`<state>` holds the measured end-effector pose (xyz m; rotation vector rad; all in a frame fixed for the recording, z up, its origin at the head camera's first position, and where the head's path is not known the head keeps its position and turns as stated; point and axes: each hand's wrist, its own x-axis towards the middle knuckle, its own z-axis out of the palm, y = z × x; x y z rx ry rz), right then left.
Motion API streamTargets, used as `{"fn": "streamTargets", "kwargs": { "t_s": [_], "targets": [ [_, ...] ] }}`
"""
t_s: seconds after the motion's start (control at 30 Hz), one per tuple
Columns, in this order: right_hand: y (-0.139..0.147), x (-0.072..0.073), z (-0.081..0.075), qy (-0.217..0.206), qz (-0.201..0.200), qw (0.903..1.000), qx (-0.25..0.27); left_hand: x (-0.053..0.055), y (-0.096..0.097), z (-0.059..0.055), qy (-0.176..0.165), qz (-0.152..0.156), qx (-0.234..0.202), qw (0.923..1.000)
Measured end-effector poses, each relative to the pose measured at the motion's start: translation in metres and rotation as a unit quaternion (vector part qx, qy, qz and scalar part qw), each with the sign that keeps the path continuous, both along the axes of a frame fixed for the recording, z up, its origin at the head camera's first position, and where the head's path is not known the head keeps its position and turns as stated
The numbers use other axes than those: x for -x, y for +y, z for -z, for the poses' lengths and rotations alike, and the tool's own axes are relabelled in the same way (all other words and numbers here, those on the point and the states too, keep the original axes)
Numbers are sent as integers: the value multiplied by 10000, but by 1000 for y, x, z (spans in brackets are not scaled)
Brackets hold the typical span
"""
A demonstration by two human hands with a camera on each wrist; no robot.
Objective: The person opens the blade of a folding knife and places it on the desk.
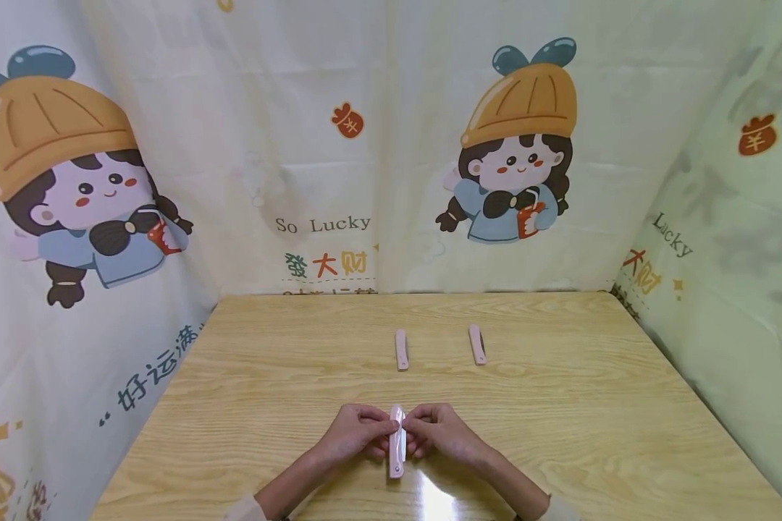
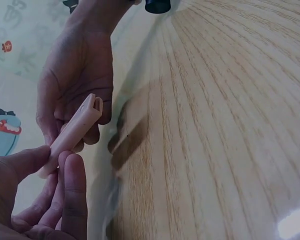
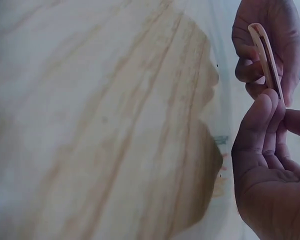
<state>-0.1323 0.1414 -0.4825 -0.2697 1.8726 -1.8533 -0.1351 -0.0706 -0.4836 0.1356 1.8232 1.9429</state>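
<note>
Being pinched in the fingers of both left hand (image 1: 357, 432) and right hand (image 1: 446, 433), a pink knife (image 1: 394, 454) is held at the table's (image 1: 234, 434) near middle, its blade (image 1: 404, 444) apparently partly drawn, while far left knife (image 1: 401, 350) and far right knife (image 1: 477, 344) are seemingly left folded.

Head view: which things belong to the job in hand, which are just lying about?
In the job:
- pink folding knife
- left hand and right hand, both gripping it

Lying about, untouched:
- left rear pink folding knife
- right rear pink folding knife
</note>
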Motion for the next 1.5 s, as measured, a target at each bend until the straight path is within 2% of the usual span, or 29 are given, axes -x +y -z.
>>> {"fn": "streamTargets", "kwargs": {
  "t_s": [0.13, 0.5, 0.77, 1.17, 1.5],
  "targets": [
    [0, -1, 0, -33, -57, 10000, -59, -1, 0, 0, -97, 38, -52, 9999],
    [0, -3, 0, 12, -24, 10000, -63, -1, -1, -3, -104, 130, -28, 9999],
    [2, -4, 0, 31, 34, 10000, -41, 0, -7, -5, -55, 37, 38, 10000],
    [-1, -1, 1, 363, 133, 9992, 37, 1, -6, -9, 260, -125, 31, 9996],
    [-2, -1, 0, 519, 240, 9983, -113, 2, -2, -9, 134, -248, -67, 9996]
  ]
}}
